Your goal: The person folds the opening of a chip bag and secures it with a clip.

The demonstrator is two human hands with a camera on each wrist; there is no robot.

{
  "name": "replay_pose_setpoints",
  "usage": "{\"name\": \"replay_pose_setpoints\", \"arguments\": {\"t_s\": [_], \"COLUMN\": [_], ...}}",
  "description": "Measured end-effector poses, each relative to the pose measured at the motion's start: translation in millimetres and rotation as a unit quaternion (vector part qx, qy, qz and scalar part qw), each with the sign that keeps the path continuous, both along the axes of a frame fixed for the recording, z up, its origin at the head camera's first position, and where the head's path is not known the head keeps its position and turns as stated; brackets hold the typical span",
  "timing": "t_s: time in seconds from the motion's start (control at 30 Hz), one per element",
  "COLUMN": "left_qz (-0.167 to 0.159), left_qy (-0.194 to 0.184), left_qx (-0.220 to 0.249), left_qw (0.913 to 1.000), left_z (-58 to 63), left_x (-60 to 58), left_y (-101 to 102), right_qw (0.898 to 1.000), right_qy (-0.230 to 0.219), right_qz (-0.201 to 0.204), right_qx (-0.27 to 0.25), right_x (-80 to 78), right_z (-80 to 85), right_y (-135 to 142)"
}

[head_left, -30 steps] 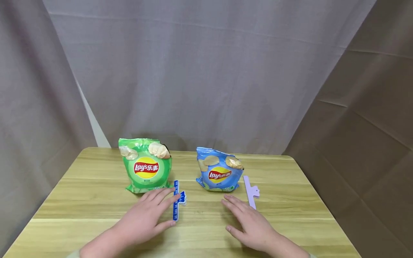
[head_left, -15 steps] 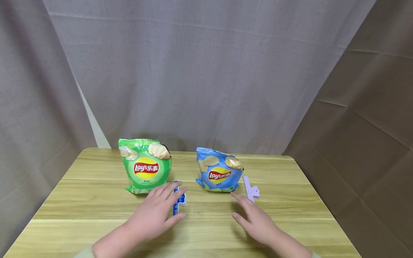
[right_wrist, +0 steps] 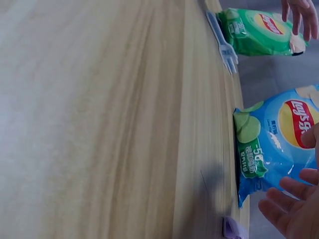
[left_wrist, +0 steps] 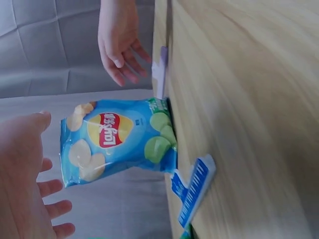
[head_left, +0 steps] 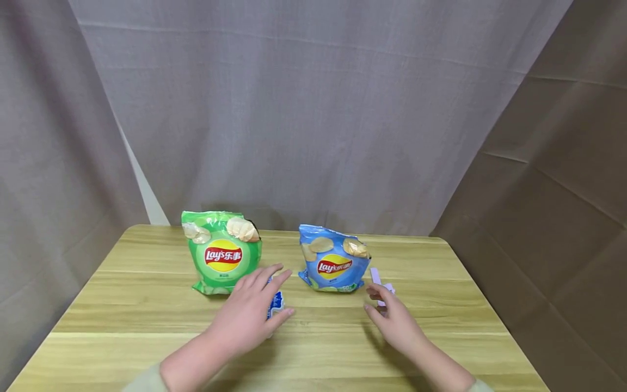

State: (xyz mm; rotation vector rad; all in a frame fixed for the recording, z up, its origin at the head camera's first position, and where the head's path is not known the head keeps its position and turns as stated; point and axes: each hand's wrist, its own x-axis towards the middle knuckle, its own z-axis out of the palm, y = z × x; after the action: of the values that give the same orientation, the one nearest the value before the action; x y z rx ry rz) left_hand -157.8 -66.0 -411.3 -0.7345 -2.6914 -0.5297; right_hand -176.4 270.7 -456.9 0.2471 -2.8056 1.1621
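We take the blue chip bag (head_left: 334, 261) as our landmark; it stands upright towards the far edge of the wooden table (head_left: 313, 362), with a strip of tabletop between it and that edge. To its left, across a gap of bare wood, stands the green chip bag (head_left: 222, 253), also upright near the far edge.

Nearer to us and left of the blue chip bag, the blue-and-white clip (head_left: 277, 304) lies flat. Our left hand (head_left: 247, 313) hovers above this clip, fingers spread and thumb held apart, gripping nothing; we see a gap down to the tabletop from the left wrist. Just right of the blue chip bag lies the purple clip (head_left: 375, 275), partly covered by our right hand (head_left: 394, 321). There our fingers bend a little, thumb apart from them, pinching nothing; whether a fingertip touches the clip we cannot tell.

We have a wide stretch of wood in front of the blue chip bag, between our two hands, and another from the purple clip to the table's right edge. Behind the blue chip bag, beyond the far edge, hangs a grey curtain (head_left: 313, 109).
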Motion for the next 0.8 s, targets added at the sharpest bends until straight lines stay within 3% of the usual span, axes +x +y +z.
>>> {"name": "replay_pose_setpoints", "arguments": {"t_s": [0.27, 0.57, 0.8], "left_qz": [0.014, 0.016, 0.015], "left_qy": [-0.005, 0.019, 0.020], "left_qx": [0.031, 0.061, 0.065], "left_qw": [0.9994, 0.9978, 0.9976], "left_z": [7.1, 12.6, 23.8], "left_x": [-7.7, -22.4, -33.7], "left_y": [13, 32, 51], "right_qw": [0.999, 0.997, 0.995], "right_qy": [0.003, -0.023, -0.006], "right_qz": [-0.029, -0.059, -0.063], "right_qx": [-0.026, -0.054, -0.076], "right_x": [-8.7, -24.7, -37.5], "right_z": [5.2, 4.2, 6.2], "right_y": [2, 2, -2]}}
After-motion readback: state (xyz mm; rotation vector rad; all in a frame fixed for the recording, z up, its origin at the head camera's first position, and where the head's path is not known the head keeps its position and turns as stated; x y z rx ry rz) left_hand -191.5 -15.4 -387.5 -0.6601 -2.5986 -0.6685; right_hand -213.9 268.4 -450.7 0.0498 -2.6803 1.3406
